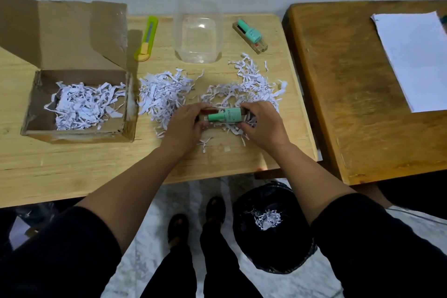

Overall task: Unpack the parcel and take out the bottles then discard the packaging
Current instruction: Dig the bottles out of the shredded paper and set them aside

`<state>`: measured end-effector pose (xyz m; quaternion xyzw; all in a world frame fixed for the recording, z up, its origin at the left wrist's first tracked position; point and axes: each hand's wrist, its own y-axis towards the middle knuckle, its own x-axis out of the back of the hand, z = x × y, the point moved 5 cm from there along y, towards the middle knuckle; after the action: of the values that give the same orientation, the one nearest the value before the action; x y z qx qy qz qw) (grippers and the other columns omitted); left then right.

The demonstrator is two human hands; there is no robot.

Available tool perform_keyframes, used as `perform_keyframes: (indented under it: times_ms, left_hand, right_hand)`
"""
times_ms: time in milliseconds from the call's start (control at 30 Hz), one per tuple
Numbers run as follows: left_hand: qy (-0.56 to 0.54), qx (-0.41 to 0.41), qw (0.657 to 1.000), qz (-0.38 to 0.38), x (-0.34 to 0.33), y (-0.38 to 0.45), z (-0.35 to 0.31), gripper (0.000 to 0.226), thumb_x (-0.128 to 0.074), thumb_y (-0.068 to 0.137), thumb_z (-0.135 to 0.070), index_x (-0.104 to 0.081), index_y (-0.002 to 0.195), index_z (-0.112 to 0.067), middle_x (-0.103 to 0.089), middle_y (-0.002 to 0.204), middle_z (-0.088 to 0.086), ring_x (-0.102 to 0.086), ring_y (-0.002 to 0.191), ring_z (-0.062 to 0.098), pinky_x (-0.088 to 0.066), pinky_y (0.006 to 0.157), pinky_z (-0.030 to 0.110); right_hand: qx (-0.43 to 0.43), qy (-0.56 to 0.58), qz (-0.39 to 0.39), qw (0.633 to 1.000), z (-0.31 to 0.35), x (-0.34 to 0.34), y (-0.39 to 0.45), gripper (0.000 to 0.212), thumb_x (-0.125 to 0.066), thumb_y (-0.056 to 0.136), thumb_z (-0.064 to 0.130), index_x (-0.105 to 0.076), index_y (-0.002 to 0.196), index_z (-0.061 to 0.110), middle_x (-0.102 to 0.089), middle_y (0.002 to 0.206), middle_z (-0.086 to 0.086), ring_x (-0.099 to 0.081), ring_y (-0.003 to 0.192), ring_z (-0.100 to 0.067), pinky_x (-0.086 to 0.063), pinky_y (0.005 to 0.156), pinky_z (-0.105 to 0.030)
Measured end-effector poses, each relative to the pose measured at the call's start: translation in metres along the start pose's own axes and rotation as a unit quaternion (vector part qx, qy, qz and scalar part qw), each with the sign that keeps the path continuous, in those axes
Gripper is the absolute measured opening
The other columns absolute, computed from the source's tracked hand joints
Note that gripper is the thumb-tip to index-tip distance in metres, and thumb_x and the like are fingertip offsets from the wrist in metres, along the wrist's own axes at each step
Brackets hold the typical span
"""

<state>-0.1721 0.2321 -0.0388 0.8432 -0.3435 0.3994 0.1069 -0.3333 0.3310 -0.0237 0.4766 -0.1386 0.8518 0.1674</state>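
Note:
A mint-green bottle [223, 114] lies on its side over a small brown carton at the table's front middle. My left hand [185, 121] grips the carton's left end and my right hand [260, 121] grips its right end. A second mint-green bottle [249, 32] lies on another brown carton at the back right. The open cardboard parcel [33, 113] stands at the left with shredded white paper [82, 105] inside. More shredded paper [164, 93] is heaped in two piles on the table around my hands.
A clear plastic tub [197, 31] stands at the back middle, and a green-yellow box cutter [146, 38] lies left of it. A black bin [273, 227] holding some shreds stands on the floor below the table's edge. White sheets [416, 55] lie on the darker table at the right.

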Motion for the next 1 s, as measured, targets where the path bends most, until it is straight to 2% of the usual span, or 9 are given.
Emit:
perform_keyframes:
  times_ms: [233, 367, 433, 567, 633, 733, 900, 1000]
  left_hand:
    - [0.007, 0.015, 1.000, 0.009, 0.001, 0.002, -0.002, 0.039, -0.056, 0.089, -0.012, -0.050, 0.127, -0.009, -0.059, 0.122, 0.016, -0.051, 0.112, 0.031, -0.038, 0.095, 0.038]
    - [-0.001, 0.038, 0.999, 0.011, 0.003, 0.001, -0.005, 0.038, -0.053, 0.091, -0.013, -0.049, 0.128, -0.008, -0.058, 0.124, 0.016, -0.050, 0.112, 0.030, -0.037, 0.093, 0.035]
    - [-0.008, 0.046, 0.999, 0.007, 0.005, 0.001, -0.007, 0.038, -0.052, 0.092, -0.012, -0.048, 0.129, -0.008, -0.057, 0.125, 0.015, -0.050, 0.113, 0.030, -0.037, 0.093, 0.034]
    - [-0.026, 0.050, 0.998, -0.003, 0.009, -0.001, -0.011, 0.035, -0.051, 0.092, -0.009, -0.049, 0.128, -0.008, -0.059, 0.121, 0.015, -0.052, 0.110, 0.029, -0.034, 0.086, 0.027]
    - [-0.035, 0.048, 0.998, -0.005, 0.010, -0.001, -0.013, 0.035, -0.050, 0.092, -0.007, -0.049, 0.127, -0.007, -0.060, 0.120, 0.016, -0.053, 0.109, 0.030, -0.034, 0.084, 0.026]
    - [-0.051, 0.064, 0.997, -0.009, 0.012, -0.002, -0.011, 0.035, -0.049, 0.093, -0.010, -0.048, 0.129, -0.008, -0.060, 0.123, 0.015, -0.054, 0.111, 0.031, -0.037, 0.085, 0.028]
    - [-0.056, 0.070, 0.996, -0.005, 0.011, 0.000, -0.009, 0.036, -0.049, 0.093, -0.014, -0.048, 0.129, -0.010, -0.060, 0.124, 0.013, -0.055, 0.111, 0.030, -0.041, 0.089, 0.032]
    - [-0.056, 0.071, 0.996, -0.004, 0.010, 0.000, -0.008, 0.036, -0.049, 0.093, -0.013, -0.047, 0.129, -0.008, -0.059, 0.125, 0.013, -0.054, 0.112, 0.030, -0.040, 0.090, 0.031]
  right_hand:
    - [-0.031, 0.041, 0.015, 0.999, -0.002, 0.003, 0.004, 0.050, -0.068, 0.080, 0.015, -0.052, 0.128, 0.017, -0.063, 0.111, -0.012, -0.055, 0.105, -0.026, -0.046, 0.091, -0.034]
    - [-0.055, 0.099, 0.009, 0.993, 0.000, 0.006, 0.002, 0.060, -0.067, 0.081, 0.007, -0.046, 0.134, 0.025, -0.066, 0.112, -0.011, -0.061, 0.103, -0.021, -0.040, 0.085, -0.022]
    - [-0.065, 0.114, -0.003, 0.991, 0.000, 0.007, 0.000, 0.058, -0.065, 0.081, 0.002, -0.048, 0.133, 0.022, -0.067, 0.110, -0.011, -0.062, 0.103, -0.023, -0.040, 0.083, -0.021]
    - [-0.102, 0.127, -0.023, 0.986, -0.005, 0.010, -0.003, 0.046, -0.059, 0.084, -0.004, -0.055, 0.126, 0.014, -0.068, 0.105, -0.014, -0.061, 0.096, -0.019, -0.036, 0.076, -0.006]
    - [-0.100, 0.122, -0.023, 0.987, -0.005, 0.010, -0.003, 0.038, -0.059, 0.084, -0.003, -0.060, 0.120, 0.011, -0.068, 0.103, -0.014, -0.061, 0.092, -0.017, -0.040, 0.079, -0.009]
    - [-0.092, 0.094, -0.030, 0.991, -0.005, 0.009, -0.002, 0.031, -0.063, 0.082, 0.002, -0.064, 0.112, 0.010, -0.070, 0.101, -0.013, -0.064, 0.095, -0.025, -0.047, 0.085, -0.025]
    - [-0.071, 0.062, -0.024, 0.995, -0.001, 0.006, 0.000, 0.029, -0.059, 0.080, 0.004, -0.063, 0.109, 0.006, -0.067, 0.099, -0.014, -0.059, 0.095, -0.029, -0.037, 0.075, -0.022]
    - [-0.044, 0.097, -0.048, 0.993, 0.004, 0.011, -0.004, 0.043, -0.067, 0.072, 0.010, -0.059, 0.114, 0.007, -0.060, 0.106, -0.011, -0.056, 0.094, -0.021, -0.040, 0.076, -0.023]
